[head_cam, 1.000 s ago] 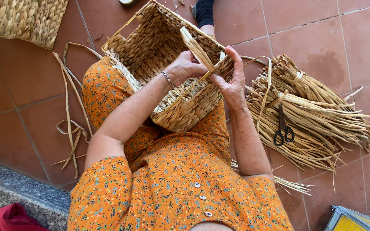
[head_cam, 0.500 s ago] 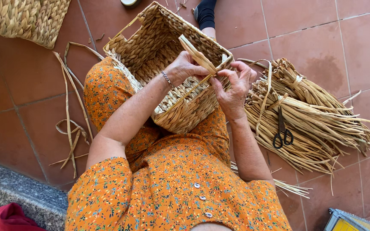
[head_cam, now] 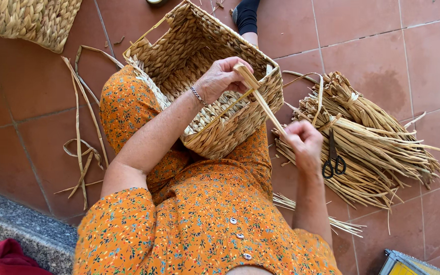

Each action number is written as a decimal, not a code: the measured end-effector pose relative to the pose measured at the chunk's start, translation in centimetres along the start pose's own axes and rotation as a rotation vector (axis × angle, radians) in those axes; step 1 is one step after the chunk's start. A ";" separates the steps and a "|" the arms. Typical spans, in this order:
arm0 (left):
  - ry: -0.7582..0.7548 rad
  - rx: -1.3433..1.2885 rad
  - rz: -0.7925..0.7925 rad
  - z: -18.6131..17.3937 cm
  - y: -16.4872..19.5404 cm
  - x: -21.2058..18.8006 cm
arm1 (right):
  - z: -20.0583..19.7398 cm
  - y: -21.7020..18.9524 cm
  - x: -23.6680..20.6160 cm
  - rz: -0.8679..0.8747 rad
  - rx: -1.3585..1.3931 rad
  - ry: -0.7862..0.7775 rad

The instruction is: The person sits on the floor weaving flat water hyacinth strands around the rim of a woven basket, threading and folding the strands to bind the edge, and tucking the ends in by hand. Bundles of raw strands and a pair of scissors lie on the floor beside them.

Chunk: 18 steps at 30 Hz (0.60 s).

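A rectangular woven straw basket [head_cam: 189, 46] rests on my lap, open side tilted away. My left hand [head_cam: 222, 77] pinches a flat straw strand [head_cam: 260, 99] at the basket's near rim. That strand runs down and to the right into my right hand [head_cam: 304, 142], which is closed around it, away from the basket and above the floor. A thin metal frame wire shows along the rim under my left hand.
A large bundle of dry straw [head_cam: 367, 137] lies on the red tiles at right, with black scissors [head_cam: 333, 162] on it. Loose strands [head_cam: 82, 132] lie at left. Another woven piece [head_cam: 26, 20] sits top left. A person's foot in a dark sock [head_cam: 245, 18] is beyond the basket.
My right hand has moved from the basket rim down and to the right, drawing the strand out taut. My left hand stays at the rim.
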<state>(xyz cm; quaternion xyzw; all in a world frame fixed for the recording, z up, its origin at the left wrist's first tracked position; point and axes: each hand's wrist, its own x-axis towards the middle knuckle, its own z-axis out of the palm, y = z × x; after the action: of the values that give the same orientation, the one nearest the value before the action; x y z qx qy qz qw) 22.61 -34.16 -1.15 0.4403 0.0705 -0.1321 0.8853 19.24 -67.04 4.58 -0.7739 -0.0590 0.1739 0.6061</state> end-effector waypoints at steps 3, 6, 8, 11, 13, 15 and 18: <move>-0.066 0.091 -0.023 0.7 0.3 -0.6 | -4.0 2.7 -2.9 0.062 0.037 -0.096; -0.091 0.165 -0.019 1.5 0.3 -1.1 | -5.5 6.1 -6.0 0.230 -0.119 -0.164; -0.090 0.189 0.003 1.8 0.5 -1.3 | -5.1 8.0 -6.9 0.363 -0.239 -0.208; -0.051 0.240 0.052 2.8 0.3 -1.6 | -3.6 8.9 -7.1 0.500 -0.436 -0.290; 0.076 0.606 0.189 3.5 0.0 -2.1 | -2.1 8.2 -5.8 0.497 -0.657 -0.337; 0.183 0.935 0.393 4.6 -0.8 -2.5 | -1.1 6.7 -4.6 0.261 -0.592 -0.318; 0.286 1.316 0.566 6.6 -1.5 -1.5 | 0.6 4.3 -1.3 -0.069 -0.352 -0.307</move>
<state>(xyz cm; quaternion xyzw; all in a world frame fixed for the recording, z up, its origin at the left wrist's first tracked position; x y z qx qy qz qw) 20.78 -39.98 2.05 0.8956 -0.0248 0.1455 0.4197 17.34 -68.00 0.57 -0.8295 -0.2065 0.2559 0.4515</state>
